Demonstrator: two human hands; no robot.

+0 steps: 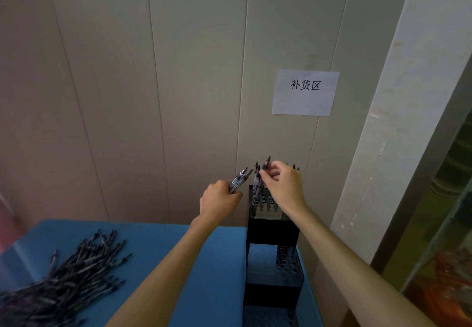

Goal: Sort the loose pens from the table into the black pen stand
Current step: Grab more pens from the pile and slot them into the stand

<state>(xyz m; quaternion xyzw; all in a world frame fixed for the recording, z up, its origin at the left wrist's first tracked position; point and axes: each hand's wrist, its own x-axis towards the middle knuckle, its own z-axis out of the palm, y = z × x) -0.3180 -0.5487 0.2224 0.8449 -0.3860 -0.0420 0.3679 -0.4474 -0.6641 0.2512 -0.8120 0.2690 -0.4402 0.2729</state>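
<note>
Two hands, one stand, one pile

Dim, soft even light; wide-angle edge bending, slight blur.

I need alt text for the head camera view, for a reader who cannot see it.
The right hand pinches a pen above the top tier of a black pen stand, while the left hand grips a small bundle of pens. A pile of loose pens lies on the blue table.
</note>
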